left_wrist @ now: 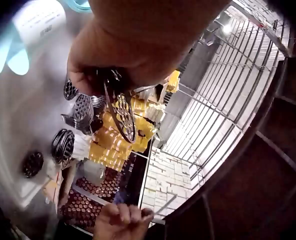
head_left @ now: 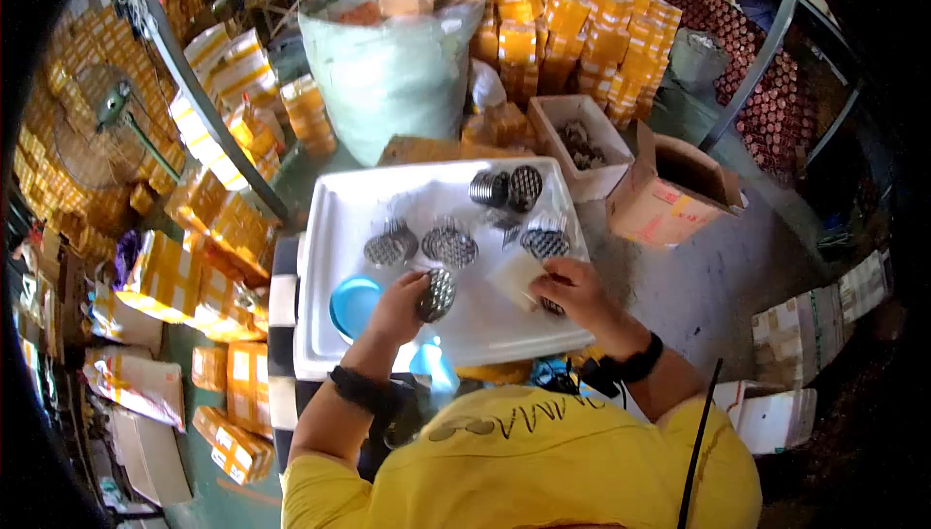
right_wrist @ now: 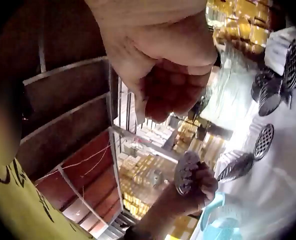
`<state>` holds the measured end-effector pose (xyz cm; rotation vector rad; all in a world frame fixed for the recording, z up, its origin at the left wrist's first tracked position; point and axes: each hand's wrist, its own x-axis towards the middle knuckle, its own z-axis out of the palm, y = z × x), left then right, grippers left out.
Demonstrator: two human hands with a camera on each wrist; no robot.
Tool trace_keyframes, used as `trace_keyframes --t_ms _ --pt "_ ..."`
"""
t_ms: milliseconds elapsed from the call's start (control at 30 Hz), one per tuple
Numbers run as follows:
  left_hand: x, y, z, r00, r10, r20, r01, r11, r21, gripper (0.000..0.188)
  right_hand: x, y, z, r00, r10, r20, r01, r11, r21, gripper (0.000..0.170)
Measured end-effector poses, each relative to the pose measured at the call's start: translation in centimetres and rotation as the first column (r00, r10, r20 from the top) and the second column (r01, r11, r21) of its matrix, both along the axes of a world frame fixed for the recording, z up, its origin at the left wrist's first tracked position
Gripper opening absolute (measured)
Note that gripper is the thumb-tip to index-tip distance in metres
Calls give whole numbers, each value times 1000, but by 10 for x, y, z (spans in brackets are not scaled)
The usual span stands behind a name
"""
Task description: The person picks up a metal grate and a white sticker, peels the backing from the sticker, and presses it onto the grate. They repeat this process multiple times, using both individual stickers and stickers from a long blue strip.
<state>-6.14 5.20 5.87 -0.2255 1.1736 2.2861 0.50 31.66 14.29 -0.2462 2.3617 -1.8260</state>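
Between its thumb and fingers my left hand point(head_left: 393, 306) grips a round, dark metal disc with a lattice of holes point(head_left: 438, 295), held up over the white foam tray point(head_left: 320, 228). My right hand point(head_left: 574, 294) pinches a whitish, thin, sheet-like piece point(head_left: 516, 280) near the tray's right side; in the right wrist view its fingers curl inward and only a small pale edge shows. Beyond the hands, stacks of similar lattice discs point(head_left: 449, 245) lie in the tray, with more discs point(head_left: 525, 188) toward its far right corner.
A round blue dish point(head_left: 355, 307) sits at the tray's left. Behind stand a large pale green sack point(head_left: 388, 73), a white foam box point(head_left: 580, 146) and an open carton point(head_left: 669, 190). Taped orange-and-white parcels point(head_left: 228, 219) pile up on the left.
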Motion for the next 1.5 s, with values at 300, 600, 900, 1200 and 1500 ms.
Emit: trace_keyframes --t_ms 300,600,900,1200,1500 --pt "44 -5 21 990 -22 -142 11 997 -77 16 -36 -42 -16 993 108 50 -115 981 155 23" --pt "59 2 34 994 -96 -47 99 993 63 23 -48 -41 -1 928 317 197 -359 902 240 23" --pt "58 4 28 977 -183 -108 176 982 -73 31 -44 -30 -11 982 185 35 -189 972 137 26" --pt "55 13 19 957 -278 -77 278 960 -14 38 -35 -44 16 899 415 140 -427 902 69 34" --pt "57 13 32 956 -290 -32 291 956 29 34 -30 -49 17 896 421 139 -429 903 31 33"
